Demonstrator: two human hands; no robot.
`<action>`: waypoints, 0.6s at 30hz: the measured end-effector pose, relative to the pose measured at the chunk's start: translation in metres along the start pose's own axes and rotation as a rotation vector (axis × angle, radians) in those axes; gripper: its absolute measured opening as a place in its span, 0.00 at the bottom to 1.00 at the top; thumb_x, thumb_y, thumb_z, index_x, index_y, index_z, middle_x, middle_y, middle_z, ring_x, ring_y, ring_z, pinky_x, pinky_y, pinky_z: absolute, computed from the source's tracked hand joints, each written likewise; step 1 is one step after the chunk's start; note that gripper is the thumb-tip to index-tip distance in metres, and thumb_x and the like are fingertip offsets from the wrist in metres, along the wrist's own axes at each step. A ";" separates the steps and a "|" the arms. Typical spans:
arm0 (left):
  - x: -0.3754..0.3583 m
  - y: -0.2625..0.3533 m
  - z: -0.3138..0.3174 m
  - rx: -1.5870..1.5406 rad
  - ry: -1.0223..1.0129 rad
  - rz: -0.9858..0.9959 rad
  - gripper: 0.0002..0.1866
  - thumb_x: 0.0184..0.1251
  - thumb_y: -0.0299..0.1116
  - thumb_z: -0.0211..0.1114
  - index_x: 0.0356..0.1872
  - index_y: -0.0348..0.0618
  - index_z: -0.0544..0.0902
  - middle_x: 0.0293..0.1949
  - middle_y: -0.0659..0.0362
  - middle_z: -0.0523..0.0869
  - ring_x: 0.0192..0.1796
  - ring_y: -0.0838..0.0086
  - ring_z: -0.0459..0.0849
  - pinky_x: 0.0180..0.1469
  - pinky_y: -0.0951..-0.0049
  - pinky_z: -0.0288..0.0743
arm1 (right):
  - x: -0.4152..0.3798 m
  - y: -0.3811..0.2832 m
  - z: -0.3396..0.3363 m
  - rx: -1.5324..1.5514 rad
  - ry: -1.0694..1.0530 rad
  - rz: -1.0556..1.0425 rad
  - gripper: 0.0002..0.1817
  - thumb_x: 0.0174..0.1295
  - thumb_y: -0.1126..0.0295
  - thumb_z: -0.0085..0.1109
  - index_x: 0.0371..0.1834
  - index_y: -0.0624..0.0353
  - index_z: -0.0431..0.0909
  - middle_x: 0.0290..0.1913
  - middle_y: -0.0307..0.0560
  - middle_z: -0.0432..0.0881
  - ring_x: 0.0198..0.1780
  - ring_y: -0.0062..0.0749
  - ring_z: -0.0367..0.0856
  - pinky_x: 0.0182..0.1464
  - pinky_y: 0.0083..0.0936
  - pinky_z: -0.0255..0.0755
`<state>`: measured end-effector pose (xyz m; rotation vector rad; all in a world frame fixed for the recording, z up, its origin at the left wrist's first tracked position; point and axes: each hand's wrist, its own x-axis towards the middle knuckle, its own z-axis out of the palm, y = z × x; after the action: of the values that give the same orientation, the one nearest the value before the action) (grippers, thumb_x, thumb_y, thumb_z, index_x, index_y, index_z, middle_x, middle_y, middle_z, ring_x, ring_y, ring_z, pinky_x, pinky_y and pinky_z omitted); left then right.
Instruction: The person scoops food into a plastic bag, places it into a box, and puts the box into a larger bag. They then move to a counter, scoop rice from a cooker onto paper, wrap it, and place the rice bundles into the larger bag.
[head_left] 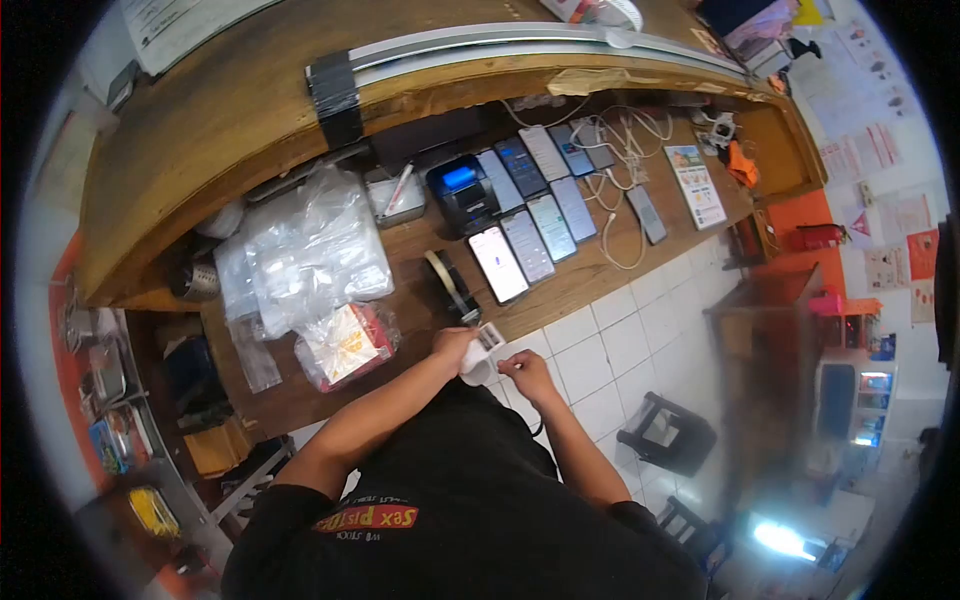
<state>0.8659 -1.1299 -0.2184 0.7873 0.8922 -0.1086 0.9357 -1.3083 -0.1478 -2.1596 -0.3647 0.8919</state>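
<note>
White paper roll (478,371) held at near edge of tabletop (405,250), grasped by fingers of left hand (455,345). Right hand (529,373) positioned just right, fingers curled; whether anything is pinched cannot be told. Tape dispenser (450,284) seen just beyond, on tabletop.

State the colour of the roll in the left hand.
The roll in the left hand is white; the head view shows it best.
</note>
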 end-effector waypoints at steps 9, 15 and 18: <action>-0.111 0.066 -0.018 0.603 0.248 0.616 0.12 0.72 0.36 0.65 0.40 0.35 0.87 0.28 0.51 0.88 0.29 0.74 0.86 0.33 0.69 0.76 | -0.014 -0.049 0.000 0.161 -0.310 -0.123 0.09 0.64 0.68 0.68 0.33 0.65 0.87 0.38 0.43 0.84 0.42 0.27 0.81 0.49 0.25 0.73; -0.207 0.065 -0.079 0.551 0.591 0.961 0.09 0.71 0.29 0.66 0.41 0.32 0.87 0.30 0.49 0.88 0.29 0.74 0.84 0.34 0.72 0.77 | -0.005 -0.118 0.047 0.219 -0.574 -0.269 0.08 0.64 0.68 0.69 0.33 0.63 0.87 0.36 0.41 0.83 0.40 0.24 0.80 0.44 0.22 0.72; -0.219 0.035 -0.113 0.315 0.691 0.822 0.08 0.70 0.27 0.66 0.42 0.30 0.86 0.28 0.55 0.87 0.28 0.75 0.83 0.34 0.77 0.76 | 0.005 -0.158 0.073 0.150 -0.653 -0.292 0.11 0.63 0.66 0.70 0.30 0.64 0.85 0.33 0.40 0.78 0.37 0.23 0.75 0.41 0.24 0.68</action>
<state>0.6654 -1.0801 -0.0804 1.4774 1.1347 0.8071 0.8925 -1.1604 -0.0678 -1.5781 -0.8756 1.3846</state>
